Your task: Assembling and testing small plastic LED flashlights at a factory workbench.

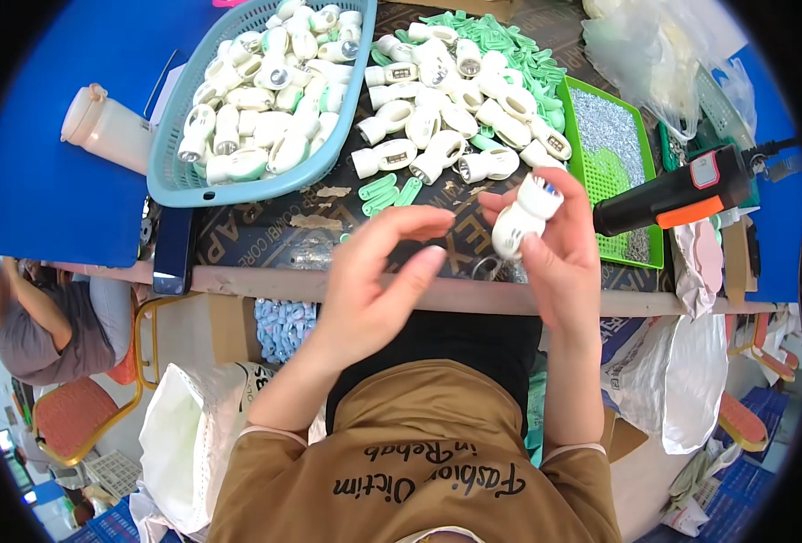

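My right hand (571, 271) holds a small white flashlight (520, 222) upright over the table's front edge, its shiny lens end at the top. Fingers wrap behind it and the thumb rests on its lower part. To its left, my left hand (369, 281) is empty, with thumb and fingers apart. Just beyond both hands, a pile of similar white flashlights (446, 113) lies on the dark table, several with a hollow opening showing. Small green plastic strips (381, 196) lie near my left hand, and a larger heap of green pieces (500, 45) lies behind the pile.
A blue basket (170, 195) full of white flashlights stands at the left, beside a white bottle (107, 127). At right are a green tray (656, 244) of small metal pieces and a black electric screwdriver (672, 190) with an orange trigger. Another person (48, 326) sits far left.
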`<state>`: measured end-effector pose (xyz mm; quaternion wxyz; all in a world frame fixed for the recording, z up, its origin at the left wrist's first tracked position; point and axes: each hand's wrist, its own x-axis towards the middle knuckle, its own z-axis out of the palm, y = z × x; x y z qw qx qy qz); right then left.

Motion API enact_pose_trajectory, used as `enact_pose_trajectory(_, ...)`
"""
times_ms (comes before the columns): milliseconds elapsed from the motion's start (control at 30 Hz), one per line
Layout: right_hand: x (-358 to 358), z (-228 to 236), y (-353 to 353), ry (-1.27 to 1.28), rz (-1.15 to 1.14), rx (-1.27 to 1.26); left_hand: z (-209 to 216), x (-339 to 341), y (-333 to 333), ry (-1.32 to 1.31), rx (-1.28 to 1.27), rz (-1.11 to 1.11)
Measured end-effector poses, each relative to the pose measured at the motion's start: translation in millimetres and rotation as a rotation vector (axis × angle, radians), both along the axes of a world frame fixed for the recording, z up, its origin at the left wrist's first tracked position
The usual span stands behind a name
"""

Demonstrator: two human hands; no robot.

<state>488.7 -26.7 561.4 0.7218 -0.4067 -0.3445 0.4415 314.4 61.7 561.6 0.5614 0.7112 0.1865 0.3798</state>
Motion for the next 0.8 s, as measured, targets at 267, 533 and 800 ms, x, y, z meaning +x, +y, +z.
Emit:
enact_pose_trajectory(267, -31, -17, -5, -0.08, -0.011, 0.117, -8, 1, -14, -0.198, -0.824, -0.367)
enact_pose_trajectory(533, -21, -22, 32, -1.341, -0.105, -0.007, 3, -77, 7, -0.621, -0.585, 0.096)
enact_pose_trajectory(800, -27, -22, 40, -1.686, -0.037, -0.081, -2, -63, 7, -0.353, -0.403, -0.006)
